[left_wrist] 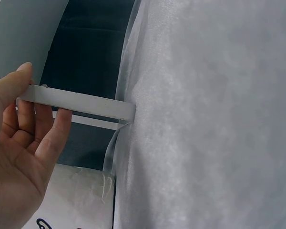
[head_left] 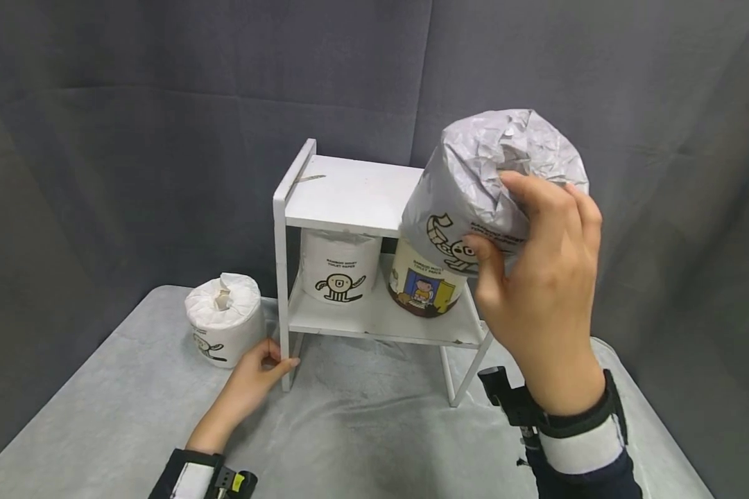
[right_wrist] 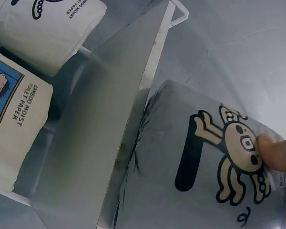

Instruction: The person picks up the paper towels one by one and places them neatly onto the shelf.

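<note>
My right hand (head_left: 546,277) grips a wrapped toilet paper roll (head_left: 462,173), thumb on its printed side and fingers over its crumpled top. The roll is tilted and overlaps the right part of the small white shelf (head_left: 356,190) in the head view. In the right wrist view, the lower edge of the toilet paper roll (right_wrist: 205,157) lies right along the top board (right_wrist: 105,109). Low at the shelf's left side, my left hand (head_left: 252,381) pinches the front leg (left_wrist: 86,102) between thumb and fingers.
A white roll (head_left: 340,270) and a cream roll with a coloured picture (head_left: 421,281) stand on the lower board. Another white roll (head_left: 227,329) stands on the cloth-covered table (head_left: 362,443), left of the shelf. Grey curtain (head_left: 193,138) hangs behind.
</note>
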A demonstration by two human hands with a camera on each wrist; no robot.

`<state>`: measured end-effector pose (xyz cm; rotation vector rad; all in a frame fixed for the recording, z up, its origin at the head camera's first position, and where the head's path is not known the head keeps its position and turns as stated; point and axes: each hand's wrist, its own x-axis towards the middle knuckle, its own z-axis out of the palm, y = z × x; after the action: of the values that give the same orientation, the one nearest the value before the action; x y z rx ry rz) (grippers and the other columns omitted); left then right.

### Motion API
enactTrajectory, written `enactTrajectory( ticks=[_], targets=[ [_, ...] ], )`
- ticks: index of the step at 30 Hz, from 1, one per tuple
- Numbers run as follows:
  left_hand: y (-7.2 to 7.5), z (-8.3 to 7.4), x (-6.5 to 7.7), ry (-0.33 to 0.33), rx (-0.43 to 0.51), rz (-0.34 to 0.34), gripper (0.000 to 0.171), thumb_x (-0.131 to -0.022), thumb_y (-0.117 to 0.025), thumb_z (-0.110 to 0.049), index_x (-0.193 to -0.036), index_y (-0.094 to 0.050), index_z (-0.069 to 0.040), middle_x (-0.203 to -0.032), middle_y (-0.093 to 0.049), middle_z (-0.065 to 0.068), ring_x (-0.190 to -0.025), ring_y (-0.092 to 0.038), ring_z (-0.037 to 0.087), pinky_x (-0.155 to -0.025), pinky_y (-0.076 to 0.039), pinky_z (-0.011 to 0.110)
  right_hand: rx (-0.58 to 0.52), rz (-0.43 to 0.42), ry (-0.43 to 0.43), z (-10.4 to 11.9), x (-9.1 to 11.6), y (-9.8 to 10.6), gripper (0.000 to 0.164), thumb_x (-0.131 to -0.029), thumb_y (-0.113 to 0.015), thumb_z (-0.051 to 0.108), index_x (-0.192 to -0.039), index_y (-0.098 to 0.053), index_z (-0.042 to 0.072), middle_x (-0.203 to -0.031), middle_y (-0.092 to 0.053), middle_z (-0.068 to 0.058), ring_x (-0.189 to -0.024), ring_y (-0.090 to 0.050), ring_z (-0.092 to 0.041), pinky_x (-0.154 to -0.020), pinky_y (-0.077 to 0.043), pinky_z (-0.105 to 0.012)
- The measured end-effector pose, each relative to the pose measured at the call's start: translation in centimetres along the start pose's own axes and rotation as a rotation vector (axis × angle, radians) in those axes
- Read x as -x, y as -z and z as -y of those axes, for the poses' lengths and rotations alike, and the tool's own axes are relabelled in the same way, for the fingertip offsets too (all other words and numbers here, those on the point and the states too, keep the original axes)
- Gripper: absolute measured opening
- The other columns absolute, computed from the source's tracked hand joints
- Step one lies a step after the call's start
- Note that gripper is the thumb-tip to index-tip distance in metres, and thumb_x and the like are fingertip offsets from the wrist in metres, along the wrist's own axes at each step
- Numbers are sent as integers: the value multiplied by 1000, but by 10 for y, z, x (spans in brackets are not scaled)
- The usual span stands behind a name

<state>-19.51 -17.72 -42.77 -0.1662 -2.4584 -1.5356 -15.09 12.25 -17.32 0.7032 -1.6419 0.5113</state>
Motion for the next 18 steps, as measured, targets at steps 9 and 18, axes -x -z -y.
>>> enactTrajectory(
  ticks=[9, 18],
  targets=[
    [-1, -1, 0, 1, 8, -3, 16, -91, -71, -6, -86, -56, -3, -85, -61, 5, -86, -59, 17, -78, -48, 31, 7, 30, 9, 3, -9, 0, 40, -78, -76, 3, -115, -62, -3, -125, -63, -15, -117, -52, -38, -106, -29, -49],
    [0, 0, 1, -9, 3, -5, 16, -91, -71, -8, -86, -56, -2, -85, -62, 5, -85, -59, 17, -78, -49, 31, 80, 36, -19, -1, -22, -5, 41, -78, -80, 4, -117, -69, 1, -118, -61, -17, -114, -50, -39, -106, -29, -49]
  ],
)
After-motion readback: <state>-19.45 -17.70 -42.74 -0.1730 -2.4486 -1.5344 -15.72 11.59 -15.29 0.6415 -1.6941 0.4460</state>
